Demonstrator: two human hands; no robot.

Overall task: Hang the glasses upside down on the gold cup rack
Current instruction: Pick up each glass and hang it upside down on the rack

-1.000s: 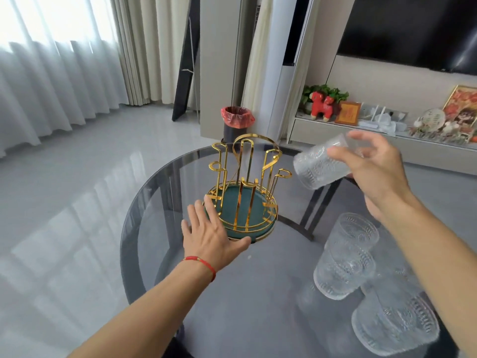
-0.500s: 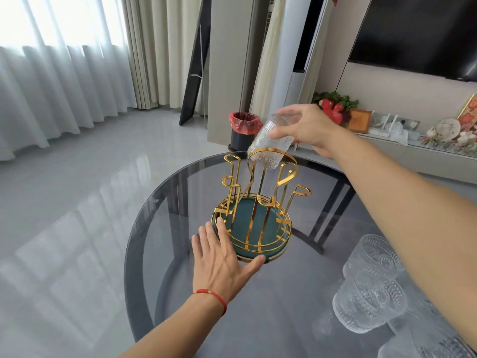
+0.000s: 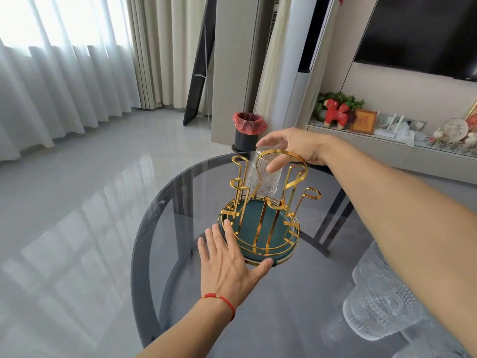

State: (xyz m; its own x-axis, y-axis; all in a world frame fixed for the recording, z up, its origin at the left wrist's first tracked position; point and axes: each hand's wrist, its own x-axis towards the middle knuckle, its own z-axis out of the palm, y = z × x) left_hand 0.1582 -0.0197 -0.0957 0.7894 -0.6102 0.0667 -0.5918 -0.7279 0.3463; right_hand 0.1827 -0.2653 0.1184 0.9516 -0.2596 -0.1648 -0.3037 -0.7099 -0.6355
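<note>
Round dark glass table (image 3: 180,293) on a grey tiled floor; white curtains far left, bin (image 3: 249,130) with red liner beyond the far table edge, shelf with a red toy (image 3: 335,112) far right under a dark screen.

Rack (image 3: 260,228): gold wire, teal round base, standing upright at the table's middle. Several looped gold pegs rise from the base; 1 tall arch handle spans the top.

Left hand (image 3: 227,264): flat on the table at the near-left side of the rack, palm down, fingers spread and relaxed, grasping nothing. Fingertips touch the base rim; thumb lies along the near edge of the base. Red cord bracelet (image 3: 222,301) at the wrist.

Right hand (image 3: 291,148): reaches in from the right, over the rack's far side. Fingers and thumb wrap the top of 1 glass (image 3: 263,177), holding it from above.

Glass: clear, ribbed, upside down, mouth facing the base. It sits on the far side of the rack, behind the arch handle, roughly upright. Mouth is above the base, not touching it. Cannot tell whether a peg is already inside it.

Other glasses (image 3: 382,306): clear embossed, near right on the table, partly hidden under the right forearm. At least 2; exact count unclear. Well apart from the rack.
</note>
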